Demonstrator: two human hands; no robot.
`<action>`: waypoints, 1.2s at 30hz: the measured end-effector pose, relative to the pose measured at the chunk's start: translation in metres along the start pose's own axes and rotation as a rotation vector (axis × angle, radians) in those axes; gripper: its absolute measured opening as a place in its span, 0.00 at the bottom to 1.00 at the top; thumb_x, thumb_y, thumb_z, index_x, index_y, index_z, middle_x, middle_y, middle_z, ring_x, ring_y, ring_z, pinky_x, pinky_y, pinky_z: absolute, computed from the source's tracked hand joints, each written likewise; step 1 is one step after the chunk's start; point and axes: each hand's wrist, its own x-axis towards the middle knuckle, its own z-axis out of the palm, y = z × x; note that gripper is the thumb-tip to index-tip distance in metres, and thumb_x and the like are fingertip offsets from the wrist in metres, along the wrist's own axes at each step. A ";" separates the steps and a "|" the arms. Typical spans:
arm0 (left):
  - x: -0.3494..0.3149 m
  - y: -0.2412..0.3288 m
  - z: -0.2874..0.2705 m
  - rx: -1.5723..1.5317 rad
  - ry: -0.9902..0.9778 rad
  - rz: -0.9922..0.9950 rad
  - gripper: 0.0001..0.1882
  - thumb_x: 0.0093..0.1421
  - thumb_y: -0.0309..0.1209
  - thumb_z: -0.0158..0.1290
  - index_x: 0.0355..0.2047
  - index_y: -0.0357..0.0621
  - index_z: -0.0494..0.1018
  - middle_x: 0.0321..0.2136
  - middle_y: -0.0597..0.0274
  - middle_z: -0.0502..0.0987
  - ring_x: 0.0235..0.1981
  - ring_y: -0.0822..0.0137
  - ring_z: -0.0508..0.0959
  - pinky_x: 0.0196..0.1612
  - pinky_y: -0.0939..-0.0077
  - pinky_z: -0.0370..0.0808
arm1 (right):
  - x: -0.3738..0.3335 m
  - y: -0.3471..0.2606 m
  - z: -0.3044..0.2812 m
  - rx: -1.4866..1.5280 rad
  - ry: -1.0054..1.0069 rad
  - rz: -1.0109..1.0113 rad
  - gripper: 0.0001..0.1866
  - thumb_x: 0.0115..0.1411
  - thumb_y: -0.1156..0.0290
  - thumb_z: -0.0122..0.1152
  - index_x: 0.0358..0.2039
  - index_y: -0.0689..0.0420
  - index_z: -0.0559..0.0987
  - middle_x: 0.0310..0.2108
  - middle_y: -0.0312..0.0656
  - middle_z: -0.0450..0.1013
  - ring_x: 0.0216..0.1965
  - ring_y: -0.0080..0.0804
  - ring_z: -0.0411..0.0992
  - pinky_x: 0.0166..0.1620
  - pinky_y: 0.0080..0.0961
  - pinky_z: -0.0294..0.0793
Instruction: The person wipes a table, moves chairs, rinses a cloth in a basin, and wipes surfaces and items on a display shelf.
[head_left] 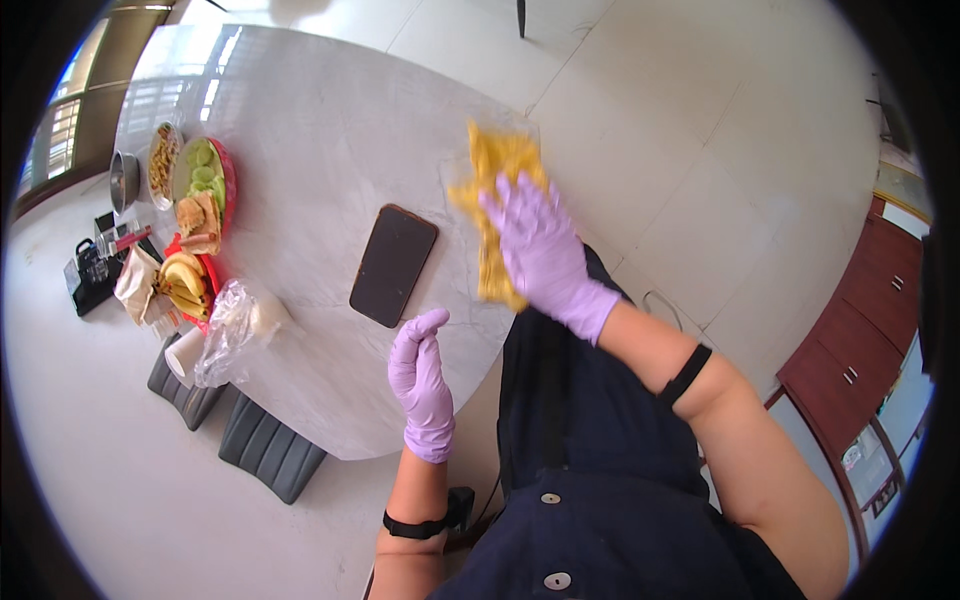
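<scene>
My right hand [540, 245], in a lilac glove, presses on a crumpled yellow cloth [492, 265] at the table's right edge. Its fingers are bent over the folds, and the cloth's outline is blurred. My left hand [422, 385], gloved the same way, is raised by the table's near edge, fingers curled together and nothing visible in them. Just beyond it a dark-screened smartphone [394, 265] lies flat on the grey marbled table [300, 120].
Along the table's left side are a plate of sliced cucumber and bread [203, 180], a bowl of food [163, 165], a metal bowl [124, 182], bananas [185, 280], a clear plastic bag [235, 330] and a white cup [184, 355]. Grey chairs [268, 445] stand below. Reddish-brown cabinets [860, 330] stand at right.
</scene>
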 end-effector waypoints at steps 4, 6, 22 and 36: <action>-0.014 0.006 -0.022 0.053 -0.093 0.054 0.13 0.65 0.15 0.43 0.44 0.35 0.76 0.43 0.60 0.78 0.47 0.71 0.75 0.54 0.76 0.70 | -0.059 -0.025 0.001 -0.083 -0.187 -0.081 0.34 0.60 0.64 0.52 0.69 0.47 0.59 0.70 0.45 0.52 0.71 0.44 0.48 0.71 0.47 0.40; -0.015 0.006 -0.033 0.153 -0.122 0.183 0.14 0.61 0.13 0.45 0.42 0.37 0.77 0.40 0.58 0.79 0.45 0.65 0.77 0.51 0.74 0.71 | -0.051 -0.014 -0.001 -0.115 -0.096 -0.121 0.33 0.61 0.62 0.51 0.68 0.46 0.60 0.69 0.42 0.53 0.71 0.42 0.48 0.71 0.46 0.39; -0.060 0.020 0.039 0.293 0.303 0.017 0.15 0.56 0.14 0.47 0.40 0.39 0.78 0.35 0.52 0.80 0.39 0.54 0.80 0.46 0.69 0.74 | 0.204 0.055 -0.014 0.171 -0.128 -0.391 0.31 0.62 0.76 0.50 0.66 0.48 0.63 0.67 0.51 0.56 0.67 0.49 0.56 0.66 0.36 0.60; -0.317 -0.025 0.148 0.271 0.783 -0.269 0.16 0.59 0.16 0.47 0.45 0.40 0.77 0.37 0.53 0.79 0.40 0.56 0.80 0.45 0.71 0.75 | 0.163 0.085 0.014 0.036 -0.039 -0.545 0.27 0.68 0.71 0.45 0.68 0.52 0.60 0.68 0.46 0.57 0.71 0.45 0.49 0.69 0.33 0.52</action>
